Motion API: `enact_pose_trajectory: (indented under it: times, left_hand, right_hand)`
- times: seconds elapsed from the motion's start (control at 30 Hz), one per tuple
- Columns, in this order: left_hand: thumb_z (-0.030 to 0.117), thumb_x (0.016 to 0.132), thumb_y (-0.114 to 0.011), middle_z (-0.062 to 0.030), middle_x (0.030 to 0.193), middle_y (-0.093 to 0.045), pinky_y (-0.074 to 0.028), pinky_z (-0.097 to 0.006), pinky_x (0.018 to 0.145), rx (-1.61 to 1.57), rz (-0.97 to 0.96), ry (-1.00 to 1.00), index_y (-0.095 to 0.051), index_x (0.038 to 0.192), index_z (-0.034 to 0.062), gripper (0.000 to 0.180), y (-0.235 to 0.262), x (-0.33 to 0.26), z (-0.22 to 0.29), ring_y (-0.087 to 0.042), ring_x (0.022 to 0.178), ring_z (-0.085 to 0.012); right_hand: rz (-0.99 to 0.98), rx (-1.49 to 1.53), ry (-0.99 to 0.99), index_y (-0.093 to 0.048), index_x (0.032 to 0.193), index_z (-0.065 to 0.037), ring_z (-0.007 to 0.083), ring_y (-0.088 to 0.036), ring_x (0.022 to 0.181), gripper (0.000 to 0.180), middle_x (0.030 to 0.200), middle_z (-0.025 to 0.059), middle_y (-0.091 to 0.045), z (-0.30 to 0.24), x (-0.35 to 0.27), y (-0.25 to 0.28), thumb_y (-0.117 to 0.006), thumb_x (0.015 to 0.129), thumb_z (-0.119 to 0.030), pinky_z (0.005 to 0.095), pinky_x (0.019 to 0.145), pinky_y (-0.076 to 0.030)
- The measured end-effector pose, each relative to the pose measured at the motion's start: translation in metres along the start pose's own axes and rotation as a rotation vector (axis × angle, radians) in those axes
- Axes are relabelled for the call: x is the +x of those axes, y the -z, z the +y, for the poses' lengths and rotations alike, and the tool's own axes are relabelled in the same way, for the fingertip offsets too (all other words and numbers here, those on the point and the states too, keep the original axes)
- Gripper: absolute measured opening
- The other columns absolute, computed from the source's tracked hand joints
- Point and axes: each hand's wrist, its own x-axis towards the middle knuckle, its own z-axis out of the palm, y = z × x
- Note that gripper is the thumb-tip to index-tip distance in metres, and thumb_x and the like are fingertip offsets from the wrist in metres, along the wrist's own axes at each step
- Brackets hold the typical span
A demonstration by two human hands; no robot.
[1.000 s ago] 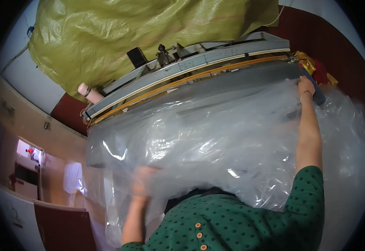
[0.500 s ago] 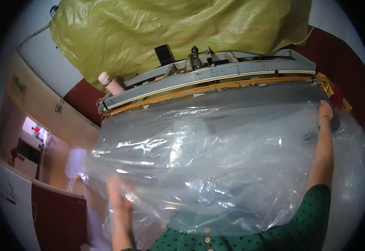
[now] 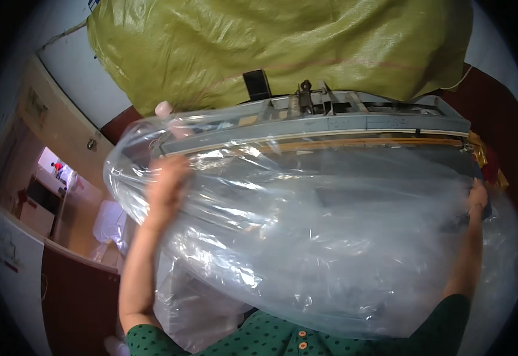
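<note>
nearest the camera, a green dotted garment [image 3: 282,338] with orange buttons, low in the middle of the view and just beneath the bottom fold of the big clear plastic bag [image 3: 330,237].

rising from the garment's left side, a bare left forearm, nearly upright and leaning a little inward, wrist bent forward over the bag. left hand [image 3: 167,184] blurred with motion, pressed flat-looking against the bag's upper left bulge, below the bag's top edge; cannot tell whether closed on the film or only laid on it.

rising from the garment's right side, a green-sleeved right arm stretched long and almost straight up along the bag's right edge. right hand [image 3: 477,199] at the bag's upper right corner, fingers curled shut, seemingly pinching film against something dark there, though the film veils the detail.

the bag itself: wide, crinkled, billowed, spread between both hands and draped down over the person's front.

just behind the bag's top edge, a long grey metal sealing bar [image 3: 330,121] with an orange strip under it, running across, partly covered by film at its left end.

behind and above the bar, a large yellow-green woven sack [image 3: 282,47].

far left of the bag, a cream wall and a doorway [image 3: 51,172].
</note>
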Motion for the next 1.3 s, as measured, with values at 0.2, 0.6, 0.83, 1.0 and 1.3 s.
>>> enact_pose_trajectory:
  times: [0.2, 0.6, 0.83, 1.0, 1.3]
  left_hand:
    - [0.028, 0.086, -0.054, -0.0222, 0.134, -0.035, -0.026, -0.043, 0.102, -0.065, -0.412, 0.593, -0.047, 0.122, 0.0013, 0.045, -0.097, -0.178, -0.076, -0.029, 0.126, -0.0383]
    - [0.021, 0.078, -0.063, -0.0083, 0.092, -0.061, -0.033, -0.045, 0.088, 0.067, -0.117, 0.368, -0.061, 0.092, 0.007, 0.021, -0.157, -0.003, -0.051, -0.053, 0.091, -0.0262]
    - [0.018, 0.075, -0.066, -0.0058, 0.076, -0.062, -0.037, -0.04, 0.082, -0.266, -0.163, 0.649, -0.063, 0.078, 0.0076, 0.012, -0.212, -0.014, -0.072, -0.054, 0.086, -0.0242]
    - [0.015, 0.073, -0.068, -0.0071, 0.076, -0.062, -0.042, -0.037, 0.073, -0.369, -0.063, 0.711, -0.062, 0.082, 0.0068, 0.014, -0.209, -0.026, -0.063, -0.054, 0.079, -0.0246]
    - [0.021, 0.072, -0.069, -0.0032, 0.079, -0.06, -0.041, -0.04, 0.072, -0.27, -0.177, 0.673, -0.06, 0.081, 0.0092, 0.017, -0.203, -0.018, -0.061, -0.053, 0.086, -0.0251]
  right_hand:
    - [-0.018, -0.038, -0.033, -0.058, 0.102, -0.006, 0.0376, -0.056, 0.086, 0.03, 0.094, 0.0199, -0.06, 0.05, 0.019, -0.015, -0.039, 0.092, -0.027, 0.0419, 0.069, -0.044]
    - [0.02, -0.204, -0.059, -0.055, 0.104, -0.007, 0.0416, -0.054, 0.091, 0.039, 0.098, 0.0203, -0.06, 0.034, 0.013, 0.008, -0.033, 0.094, -0.038, 0.0452, 0.072, -0.043]
    - [0.04, 0.095, -0.063, -0.052, 0.117, -0.006, 0.0311, -0.055, 0.101, 0.039, 0.108, 0.0148, -0.06, 0.093, 0.029, -0.003, -0.038, 0.093, -0.034, 0.0371, 0.084, -0.041]
    - [0.055, 0.711, -0.261, -0.051, 0.119, 0.001, 0.017, -0.051, 0.106, 0.045, 0.115, 0.0065, -0.056, 0.123, 0.03, 0.002, -0.048, 0.091, -0.034, 0.028, 0.091, -0.037]
    - [0.142, 0.844, -0.212, -0.055, 0.116, 0.0, 0.0124, -0.052, 0.098, 0.042, 0.109, 0.0045, -0.058, 0.13, 0.021, 0.036, -0.053, 0.089, -0.032, 0.0256, 0.087, -0.04]
